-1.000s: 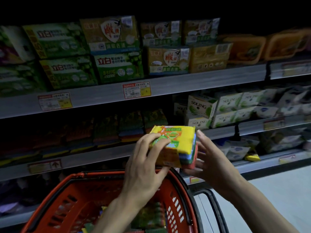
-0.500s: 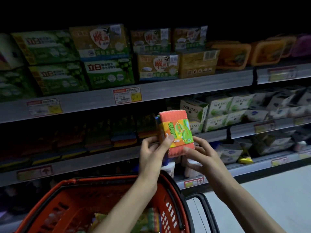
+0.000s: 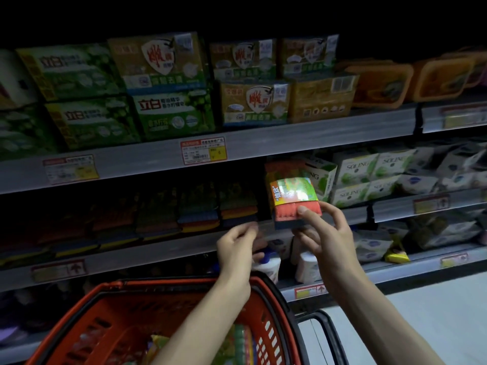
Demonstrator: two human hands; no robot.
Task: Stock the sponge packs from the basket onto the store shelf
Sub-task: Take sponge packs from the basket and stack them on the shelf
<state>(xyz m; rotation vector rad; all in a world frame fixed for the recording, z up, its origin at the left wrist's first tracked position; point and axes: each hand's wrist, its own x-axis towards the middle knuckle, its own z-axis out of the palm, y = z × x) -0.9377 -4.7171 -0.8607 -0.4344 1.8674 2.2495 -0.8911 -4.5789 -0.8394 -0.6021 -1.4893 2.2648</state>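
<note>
A sponge pack with an orange sponge face and a green-yellow label stands upright at the front of the middle shelf, right of a dim row of shelved sponge packs. My right hand grips its lower edge, thumb on the front. My left hand hovers just left of it, off the pack, fingers loosely curled and holding nothing. Below, the red basket holds more sponge packs, partly hidden by my left forearm.
Green and yellow soap boxes fill the top shelf, orange tubs to the right. White SOLING boxes sit right of the pack. White bottles stand on the lower shelf. The basket's black handle hangs over pale floor.
The pack has moved up and right, from above the basket to the middle shelf's front. My left hand has let go of it and dropped back; my right hand still holds it.
</note>
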